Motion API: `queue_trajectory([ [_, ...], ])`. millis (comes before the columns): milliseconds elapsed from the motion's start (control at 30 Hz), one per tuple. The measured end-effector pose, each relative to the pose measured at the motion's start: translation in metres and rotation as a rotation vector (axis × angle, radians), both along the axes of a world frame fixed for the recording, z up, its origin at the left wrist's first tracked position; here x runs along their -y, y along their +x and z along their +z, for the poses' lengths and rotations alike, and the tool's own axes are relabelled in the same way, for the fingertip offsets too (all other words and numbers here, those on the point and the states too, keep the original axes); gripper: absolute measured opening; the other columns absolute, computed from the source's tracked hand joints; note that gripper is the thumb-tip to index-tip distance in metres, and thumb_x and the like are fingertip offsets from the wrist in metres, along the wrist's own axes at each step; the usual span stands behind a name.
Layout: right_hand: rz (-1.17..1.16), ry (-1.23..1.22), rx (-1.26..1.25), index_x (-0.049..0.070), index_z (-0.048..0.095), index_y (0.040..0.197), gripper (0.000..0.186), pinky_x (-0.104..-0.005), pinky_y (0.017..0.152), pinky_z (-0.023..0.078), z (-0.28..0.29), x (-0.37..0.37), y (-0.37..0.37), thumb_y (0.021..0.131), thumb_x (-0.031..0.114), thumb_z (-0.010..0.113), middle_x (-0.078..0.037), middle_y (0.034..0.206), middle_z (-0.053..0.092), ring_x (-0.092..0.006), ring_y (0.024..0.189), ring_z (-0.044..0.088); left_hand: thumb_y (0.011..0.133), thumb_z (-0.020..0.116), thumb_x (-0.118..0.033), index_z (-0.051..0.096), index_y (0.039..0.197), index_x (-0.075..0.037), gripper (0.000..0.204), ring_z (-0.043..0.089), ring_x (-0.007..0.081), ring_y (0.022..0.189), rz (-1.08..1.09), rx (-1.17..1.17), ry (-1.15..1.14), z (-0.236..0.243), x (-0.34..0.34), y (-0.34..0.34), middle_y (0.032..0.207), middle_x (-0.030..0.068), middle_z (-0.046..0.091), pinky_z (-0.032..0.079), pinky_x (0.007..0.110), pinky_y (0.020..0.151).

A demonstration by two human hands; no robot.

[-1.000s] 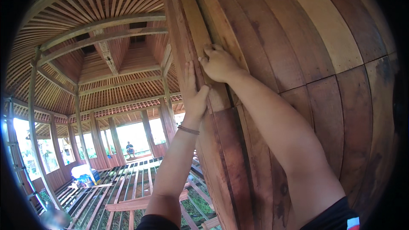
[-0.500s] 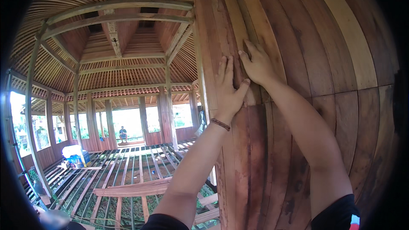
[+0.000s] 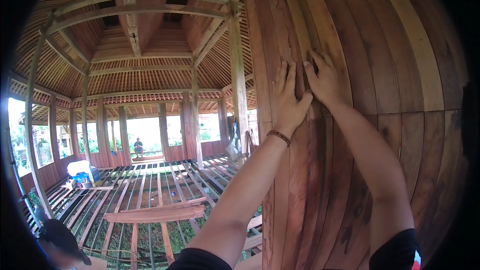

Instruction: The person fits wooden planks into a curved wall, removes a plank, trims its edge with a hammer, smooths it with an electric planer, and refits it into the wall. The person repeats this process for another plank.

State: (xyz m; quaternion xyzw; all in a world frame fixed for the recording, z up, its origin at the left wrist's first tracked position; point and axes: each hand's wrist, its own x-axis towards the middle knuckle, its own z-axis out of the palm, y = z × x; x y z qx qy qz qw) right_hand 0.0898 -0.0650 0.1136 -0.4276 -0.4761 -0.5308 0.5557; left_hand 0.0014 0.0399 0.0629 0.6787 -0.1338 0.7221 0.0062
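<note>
A tall wall of upright reddish-brown wooden planks (image 3: 371,70) fills the right half of the head view, with a horizontal joint across its middle. My left hand (image 3: 290,104) lies flat against the planks, fingers stretched upward and thumb out to the right. A braided brown bracelet (image 3: 279,137) circles that wrist. Slightly higher and to the right, my right hand (image 3: 327,82) presses on a narrow lighter plank (image 3: 327,35), its fingers spread. Neither hand grasps anything. The fingertips of both hands rest close to the seams between planks.
Open floor joists (image 3: 137,185) run across the left, with greenery and soil between them. Loose boards (image 3: 155,213) lie over them. A wooden post (image 3: 237,65) stands beside the wall. Another person (image 3: 60,240) is close at lower left; a seated person (image 3: 138,146) is far back.
The view has shifted, so the wall and both hands appear farther right, with more of the post showing. Both hands stay flat on the planks. A person's dark head shows more at lower left.
</note>
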Motion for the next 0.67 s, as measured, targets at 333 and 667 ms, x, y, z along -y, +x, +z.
queue_trajectory([
  [333, 0.069, -0.13, -0.147, 0.004, 0.061, 0.14, 0.044, -0.0364, 0.103, 0.048, -0.004, 0.03, 0.011, 0.1, 0.021, 0.059, -0.022, 0.126, 0.069, -0.0313, 0.118, 0.066, 0.097, 0.048, -0.017, 0.041, 0.157, -0.012, 0.061, 0.026, 0.0405, 0.154, -0.091, 0.007, -0.01, -0.001, -0.015, 0.007, 0.165, 0.0193, 0.031, 0.016, 0.055, 0.126],
  [667, -0.023, -0.247, -0.118, 0.004, 0.061, 0.14, 0.056, -0.0447, 0.1, 0.051, -0.036, 0.038, 0.006, 0.088, 0.022, 0.072, -0.024, 0.13, 0.067, -0.0295, 0.112, 0.07, 0.097, 0.056, -0.019, 0.039, 0.158, -0.013, 0.064, 0.019, 0.0376, 0.157, -0.17, -0.048, -0.034, 0.003, -0.016, 0.007, 0.168, 0.018, 0.026, 0.012, 0.052, 0.128],
])
